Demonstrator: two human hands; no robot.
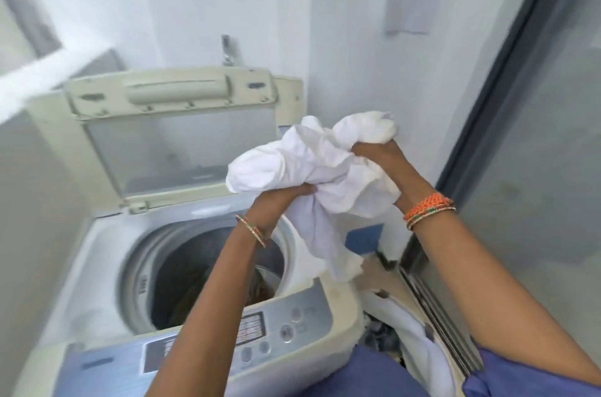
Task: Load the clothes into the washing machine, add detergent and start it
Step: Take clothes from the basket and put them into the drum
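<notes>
Holding a bunched white garment (318, 169) above the right rim of the washing machine (107, 253), both hands are clamped on the cloth. The left hand (279, 198) grips the lower front fold, fingers curled into the fabric. The right hand (380, 152) grips the upper rear part, with a knot of cloth bulging above the fist. The hands are near each other, separated only by the bundle. A loose tail of the garment hangs down past the machine's right edge.

The lid (175, 123) stands raised at the back, exposing the drum (182, 273). Dark brownish laundry lies inside the drum, partly hidden by the left forearm. The control panel (276, 335) with round buttons runs along the front edge of the machine.

Bangles (429, 208) in orange and gold circle the right wrist; a thinner set sits on the left wrist. A pile of white and dark clothes (400, 325) lies low to the right of the machine, beside a grey-framed glass door (507, 78).
</notes>
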